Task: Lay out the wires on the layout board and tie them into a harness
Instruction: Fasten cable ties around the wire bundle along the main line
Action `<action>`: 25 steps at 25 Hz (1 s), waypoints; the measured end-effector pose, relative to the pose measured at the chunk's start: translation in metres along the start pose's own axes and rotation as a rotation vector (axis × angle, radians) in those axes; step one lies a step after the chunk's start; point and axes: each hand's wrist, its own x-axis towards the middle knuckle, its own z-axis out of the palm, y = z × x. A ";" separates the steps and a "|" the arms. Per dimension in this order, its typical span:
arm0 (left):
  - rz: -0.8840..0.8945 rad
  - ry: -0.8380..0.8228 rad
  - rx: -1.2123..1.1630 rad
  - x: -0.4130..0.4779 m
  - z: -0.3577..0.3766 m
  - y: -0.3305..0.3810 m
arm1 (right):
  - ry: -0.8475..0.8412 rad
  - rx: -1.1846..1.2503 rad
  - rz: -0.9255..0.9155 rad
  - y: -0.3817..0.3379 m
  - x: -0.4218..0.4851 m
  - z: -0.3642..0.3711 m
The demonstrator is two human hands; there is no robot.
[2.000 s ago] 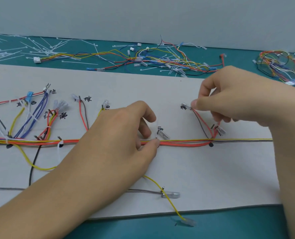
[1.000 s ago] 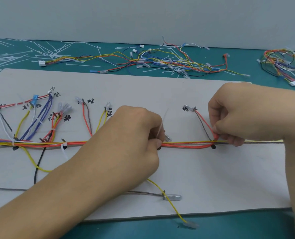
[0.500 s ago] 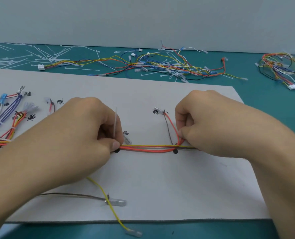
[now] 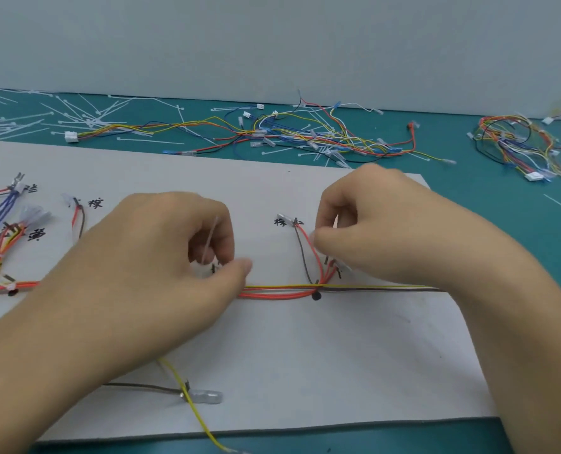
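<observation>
A white layout board (image 4: pixel 305 355) lies on the green table, with a red, yellow and brown wire bundle (image 4: pixel 279 291) running along it. My left hand (image 4: pixel 161 257) pinches a white cable tie (image 4: pixel 211 237) standing upright, and its thumb tip rests where the bundle begins. My right hand (image 4: pixel 387 231) is curled just right of the red and brown branch (image 4: pixel 305 253). Its thumb and fingertips pinch at the red wire, though blur hides the contact. The branch meets the bundle at a black dot (image 4: pixel 316 295).
Tied branches with blue, red and yellow wires (image 4: pixel 7 217) lie at the board's left. A yellow wire (image 4: pixel 194 407) and a sleeved terminal (image 4: pixel 207 396) trail to the near edge. Loose wires (image 4: pixel 305 136), cable ties (image 4: pixel 76 119) and a coiled harness (image 4: pixel 518 142) lie behind.
My right hand has lifted off the bundle junction and moved up beside the red and brown branch. The left hand still holds the cable tie at the bundle. The view has shifted right.
</observation>
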 end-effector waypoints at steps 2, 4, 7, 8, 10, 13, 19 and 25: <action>0.031 0.078 -0.086 0.001 0.001 0.003 | 0.077 0.076 -0.022 -0.001 0.002 -0.005; 0.042 0.089 -0.106 0.002 0.003 0.005 | 0.154 0.103 -0.056 -0.002 0.010 -0.009; 0.045 0.050 -0.134 0.004 0.008 0.004 | 0.254 0.091 -0.093 -0.002 0.051 -0.012; 0.047 0.045 -0.147 0.005 0.010 0.003 | 0.303 0.116 -0.115 0.001 0.073 -0.011; 0.041 0.046 -0.176 0.006 0.013 0.001 | 0.336 0.118 -0.129 0.012 0.122 -0.007; 0.029 0.056 -0.193 0.007 0.018 -0.002 | 0.221 -0.062 -0.047 0.038 0.174 0.007; 0.027 0.045 -0.208 0.008 0.020 -0.005 | 0.193 0.016 -0.023 0.053 0.195 0.012; 0.014 0.030 -0.197 0.007 0.020 -0.005 | 0.190 -0.027 -0.050 0.050 0.196 0.015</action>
